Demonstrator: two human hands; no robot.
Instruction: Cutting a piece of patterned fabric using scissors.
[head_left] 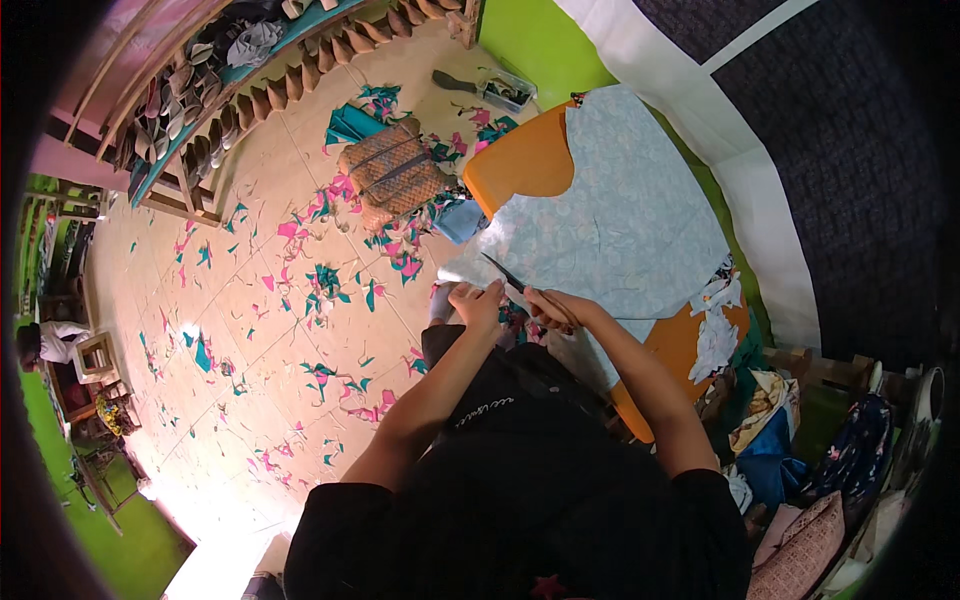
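A large pale blue patterned cloth covers most of an orange table and hangs over its near left edge. My left hand pinches the cloth's near left corner, where bright light washes it out. In my right hand is a pair of scissors, its dark blades pointing up and left beside the cloth's edge. Whether the blades are apart, or have cloth between them, is too small to make out. My right fingers are wrapped round the handles.
Pink and teal scraps litter the tiled floor around a brown woven bag. Shoe lasts line a rack at the upper left. A clear plastic box stands beyond the table. Fabrics and a cushion are piled at right.
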